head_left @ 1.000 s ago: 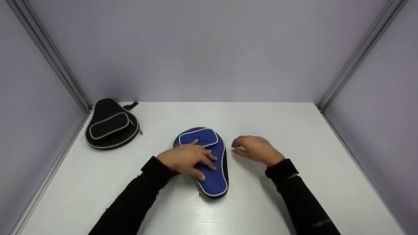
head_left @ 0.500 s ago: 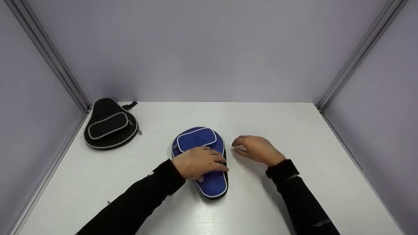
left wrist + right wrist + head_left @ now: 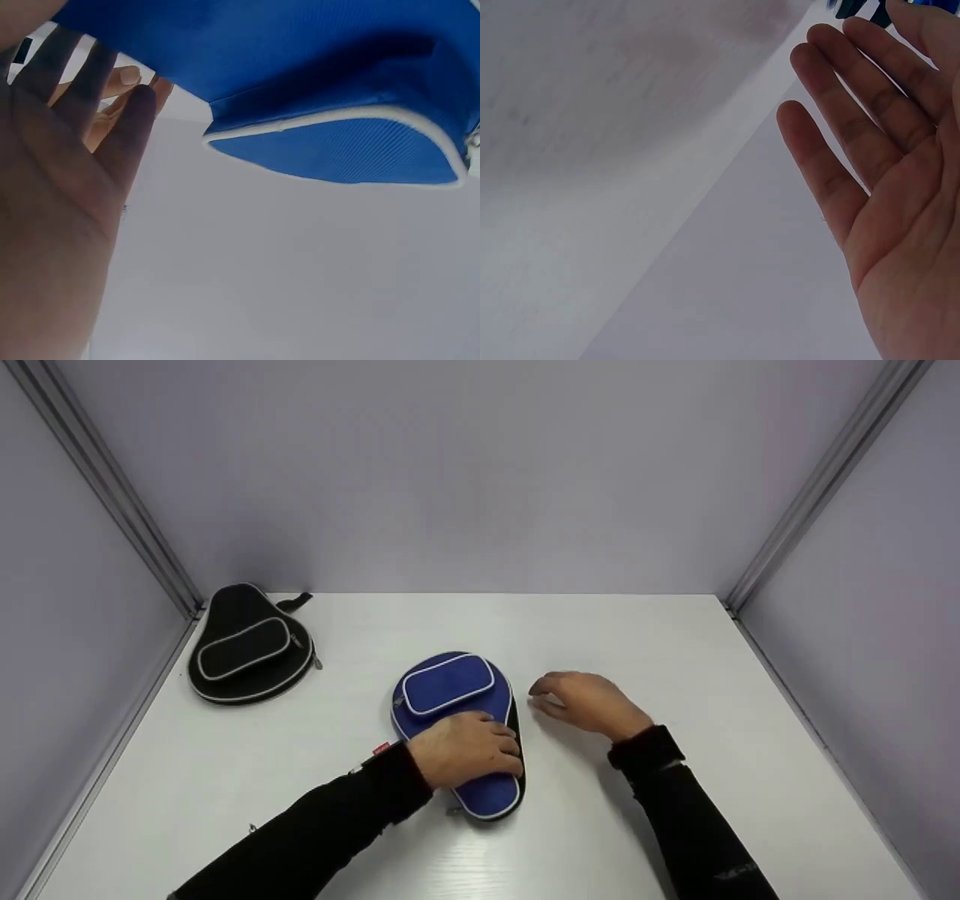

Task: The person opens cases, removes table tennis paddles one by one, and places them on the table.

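Observation:
A blue table tennis bat case (image 3: 448, 684) with white piping and a zipped front pocket lies in the middle of the white table, its narrow end toward me. My left hand (image 3: 466, 750) grips it across the narrower part, fingers bent over its right edge; the thumb is hidden in the head view. In the left wrist view the blue case (image 3: 337, 146) runs between thumb and fingers (image 3: 127, 135). To the right of the case, my right hand (image 3: 589, 705) rests at the table with relaxed, slightly bent fingers, holding nothing. Its palm (image 3: 907, 217) shows bare in the right wrist view.
A black bat case (image 3: 247, 645) with pale piping and a strap lies at the table's far left corner. Grey panels (image 3: 480, 472) stand at the back and both sides of the white table (image 3: 637, 637). A small red tag (image 3: 381, 748) sticks out by the left cuff.
My left hand has slid from lying spread on the blue case toward its narrow end, and its fingers have bent over the right edge. The right hand stays in place.

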The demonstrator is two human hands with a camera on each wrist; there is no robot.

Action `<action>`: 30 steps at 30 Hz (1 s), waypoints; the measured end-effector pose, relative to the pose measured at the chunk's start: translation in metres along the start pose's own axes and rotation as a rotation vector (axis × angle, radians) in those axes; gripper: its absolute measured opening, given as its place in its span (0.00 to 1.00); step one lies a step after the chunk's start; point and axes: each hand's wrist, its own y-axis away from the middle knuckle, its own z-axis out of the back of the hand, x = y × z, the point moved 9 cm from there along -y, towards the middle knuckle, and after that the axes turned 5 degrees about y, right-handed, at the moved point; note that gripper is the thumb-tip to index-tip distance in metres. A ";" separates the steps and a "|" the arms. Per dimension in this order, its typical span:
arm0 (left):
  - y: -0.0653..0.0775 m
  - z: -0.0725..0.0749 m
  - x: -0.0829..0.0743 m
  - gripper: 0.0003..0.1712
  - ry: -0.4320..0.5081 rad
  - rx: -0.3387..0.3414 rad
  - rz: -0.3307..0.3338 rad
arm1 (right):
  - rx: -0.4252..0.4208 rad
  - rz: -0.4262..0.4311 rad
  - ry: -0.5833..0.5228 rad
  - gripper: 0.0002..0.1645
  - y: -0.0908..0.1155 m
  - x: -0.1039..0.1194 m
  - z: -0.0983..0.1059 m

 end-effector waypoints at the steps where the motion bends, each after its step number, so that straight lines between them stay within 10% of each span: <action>1: 0.001 0.000 0.000 0.28 0.013 -0.025 -0.011 | 0.001 0.000 -0.006 0.16 0.000 0.001 0.000; 16: 0.020 -0.006 0.007 0.49 -0.126 -0.254 -0.099 | 0.018 0.143 0.032 0.20 -0.006 0.030 -0.002; 30: 0.054 0.009 0.011 0.20 -0.291 -0.493 -0.102 | 0.041 0.183 -0.002 0.20 -0.009 0.046 -0.012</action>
